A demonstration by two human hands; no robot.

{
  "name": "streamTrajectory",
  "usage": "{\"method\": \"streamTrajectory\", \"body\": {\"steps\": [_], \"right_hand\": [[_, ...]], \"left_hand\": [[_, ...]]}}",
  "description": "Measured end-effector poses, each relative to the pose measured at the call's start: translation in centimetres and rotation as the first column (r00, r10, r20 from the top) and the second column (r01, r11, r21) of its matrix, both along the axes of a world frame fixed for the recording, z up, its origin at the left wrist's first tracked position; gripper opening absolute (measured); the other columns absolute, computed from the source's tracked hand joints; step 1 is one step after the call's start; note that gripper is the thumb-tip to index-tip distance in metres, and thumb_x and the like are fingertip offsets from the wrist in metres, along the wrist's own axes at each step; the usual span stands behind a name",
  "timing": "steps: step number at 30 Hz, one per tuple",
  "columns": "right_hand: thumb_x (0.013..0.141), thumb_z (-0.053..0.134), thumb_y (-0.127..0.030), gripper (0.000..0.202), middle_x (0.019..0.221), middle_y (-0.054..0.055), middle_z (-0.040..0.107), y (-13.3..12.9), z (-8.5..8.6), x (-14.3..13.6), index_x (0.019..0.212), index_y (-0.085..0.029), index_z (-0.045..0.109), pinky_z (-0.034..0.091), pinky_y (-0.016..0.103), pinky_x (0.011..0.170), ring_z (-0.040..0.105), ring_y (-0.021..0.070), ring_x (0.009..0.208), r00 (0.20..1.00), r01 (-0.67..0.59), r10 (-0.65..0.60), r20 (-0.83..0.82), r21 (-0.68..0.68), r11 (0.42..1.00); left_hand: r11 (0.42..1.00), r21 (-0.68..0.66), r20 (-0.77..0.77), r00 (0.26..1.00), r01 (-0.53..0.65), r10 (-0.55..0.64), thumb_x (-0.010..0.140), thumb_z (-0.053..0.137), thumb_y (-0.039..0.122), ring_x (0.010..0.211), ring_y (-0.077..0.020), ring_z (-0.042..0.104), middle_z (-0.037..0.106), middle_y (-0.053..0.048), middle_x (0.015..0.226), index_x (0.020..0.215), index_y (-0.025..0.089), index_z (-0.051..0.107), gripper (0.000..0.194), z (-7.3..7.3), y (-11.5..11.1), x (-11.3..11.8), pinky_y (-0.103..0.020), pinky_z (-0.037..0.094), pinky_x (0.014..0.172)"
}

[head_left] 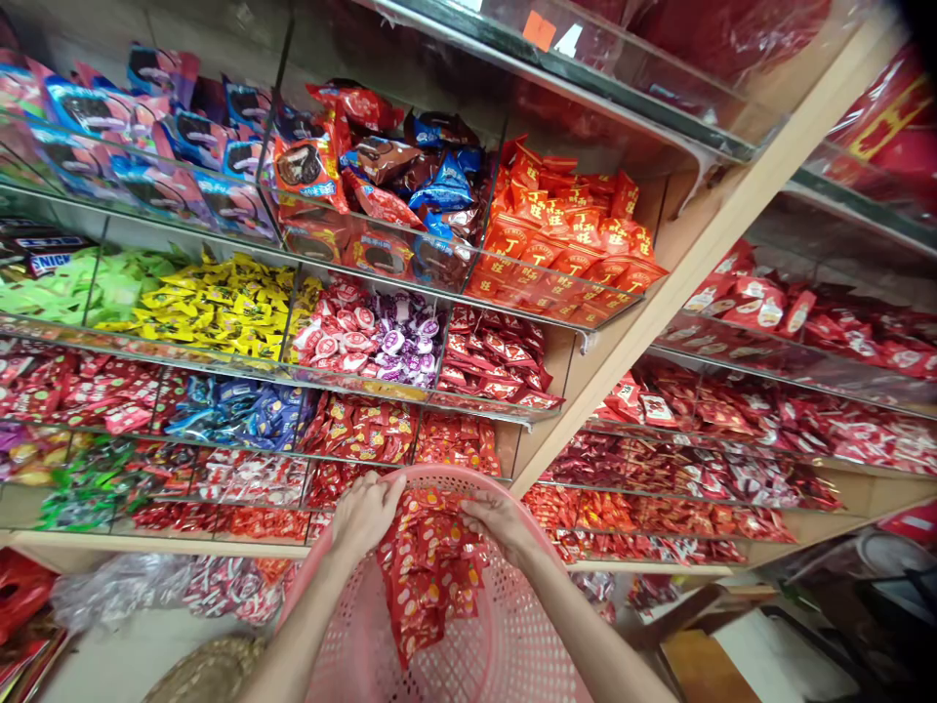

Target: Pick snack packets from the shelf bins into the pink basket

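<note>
A pink perforated plastic basket is in front of me at the bottom middle. My left hand is closed over its far left rim. Several red candy packets with small orange and white prints lie inside in a clustered heap. My right hand is inside the far right rim, its fingers bent against the upper right of these packets. Its fingertips are partly hidden among them. Just beyond the rim, a shelf compartment holds similar red packets.
Tiered shelves with clear dividers hold yellow packets, orange-red packets and purple-white sweets. A wooden upright slants between two shelf sections. Below are plastic bags, a woven basket and a wooden box.
</note>
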State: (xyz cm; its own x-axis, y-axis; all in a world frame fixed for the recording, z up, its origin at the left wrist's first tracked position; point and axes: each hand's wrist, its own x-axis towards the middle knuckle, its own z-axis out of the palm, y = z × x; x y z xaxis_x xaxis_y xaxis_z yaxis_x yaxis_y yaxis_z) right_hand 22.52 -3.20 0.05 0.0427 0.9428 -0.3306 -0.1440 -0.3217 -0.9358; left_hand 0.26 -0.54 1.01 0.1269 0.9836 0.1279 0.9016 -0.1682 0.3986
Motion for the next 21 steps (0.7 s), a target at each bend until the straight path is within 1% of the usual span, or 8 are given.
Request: {"method": "streamTrajectory", "body": {"steps": [3,6,8,10,13,15,18,21], "right_hand": [[0.047,0.074,-0.033,0.040,0.051,-0.004,0.056,-0.1,-0.2,0.1,0.076,-0.016,0.051,0.041,0.021,0.045,0.051,0.0087,0.044,0.997,0.014,-0.016,0.072,0.036,0.999],[0.050,0.071,-0.038,0.046,0.046,-0.005,0.053,0.0,-1.1,0.4,0.084,-0.016,0.047,0.037,0.021,0.042,0.048,0.0099,0.040,0.982,-0.010,-0.008,0.188,0.094,0.996],[0.053,0.067,-0.041,0.046,0.044,-0.006,0.051,0.1,-2.0,0.8,0.086,-0.016,0.046,0.035,0.022,0.040,0.046,0.0110,0.039,0.963,-0.020,-0.019,0.270,0.139,0.990],[0.057,0.063,-0.043,0.041,0.044,-0.007,0.048,0.3,-2.9,1.2,0.084,-0.016,0.047,0.033,0.022,0.040,0.045,0.0115,0.039,0.925,-0.033,-0.047,0.377,0.202,0.979],[0.061,0.059,-0.044,0.032,0.049,-0.005,0.047,0.4,-3.5,1.6,0.076,-0.016,0.051,0.032,0.022,0.044,0.044,0.0114,0.045,0.797,-0.089,-0.139,0.588,0.342,0.935],[0.063,0.058,-0.045,0.030,0.051,-0.004,0.046,0.2,-3.2,1.7,0.072,-0.017,0.052,0.030,0.022,0.045,0.042,0.0110,0.048,0.694,-0.143,-0.198,0.692,0.403,0.904],[0.068,0.052,-0.048,0.031,0.049,-0.004,0.044,0.1,-1.6,1.9,0.068,-0.017,0.052,0.027,0.021,0.044,0.039,0.0103,0.046,0.575,-0.187,-0.231,0.785,0.402,0.897],[0.076,0.043,-0.047,0.031,0.050,-0.002,0.048,1.1,0.4,2.4,0.071,-0.017,0.053,0.027,0.021,0.046,0.042,0.0105,0.046,0.471,-0.200,-0.256,0.844,0.385,0.901]], "left_hand": [[1.000,0.001,0.006,1.000,0.007,-0.007,0.080,0.012,0.054,0.084,-0.0180,0.050,0.054,-0.008,0.087,0.082,0.020,0.065,0.063,0.0,0.0,0.0,-0.029,0.034,0.073],[1.000,0.001,0.011,1.000,0.013,-0.013,0.079,0.012,0.055,0.083,-0.0179,0.049,0.054,-0.008,0.086,0.083,0.020,0.065,0.064,-0.1,0.1,0.0,-0.029,0.034,0.073],[1.000,-0.001,0.011,1.000,0.009,-0.009,0.079,0.012,0.055,0.083,-0.0178,0.049,0.054,-0.008,0.086,0.082,0.020,0.065,0.064,-0.2,0.1,0.0,-0.029,0.034,0.073],[1.000,0.004,0.010,1.000,0.008,-0.008,0.079,0.011,0.055,0.082,-0.0178,0.049,0.054,-0.007,0.085,0.082,0.021,0.065,0.064,-0.3,0.1,0.0,-0.029,0.034,0.073],[1.000,0.015,0.006,1.000,0.009,-0.009,0.079,0.011,0.055,0.081,-0.0176,0.049,0.054,-0.007,0.085,0.081,0.021,0.065,0.064,-0.4,0.2,-0.1,-0.029,0.033,0.072],[1.000,0.014,0.008,1.000,0.008,-0.009,0.079,0.011,0.055,0.081,-0.0172,0.049,0.054,-0.007,0.085,0.079,0.021,0.065,0.064,-0.4,0.2,-0.1,-0.029,0.033,0.073],[1.000,0.010,0.010,1.000,0.005,-0.005,0.079,0.012,0.055,0.082,-0.0171,0.048,0.054,-0.007,0.086,0.079,0.020,0.065,0.064,-0.4,0.2,0.0,-0.029,0.033,0.073],[1.000,0.011,0.006,1.000,0.006,-0.006,0.080,0.012,0.055,0.083,-0.0170,0.049,0.054,-0.007,0.086,0.082,0.021,0.065,0.063,-0.3,0.1,0.0,-0.029,0.033,0.073]]}}
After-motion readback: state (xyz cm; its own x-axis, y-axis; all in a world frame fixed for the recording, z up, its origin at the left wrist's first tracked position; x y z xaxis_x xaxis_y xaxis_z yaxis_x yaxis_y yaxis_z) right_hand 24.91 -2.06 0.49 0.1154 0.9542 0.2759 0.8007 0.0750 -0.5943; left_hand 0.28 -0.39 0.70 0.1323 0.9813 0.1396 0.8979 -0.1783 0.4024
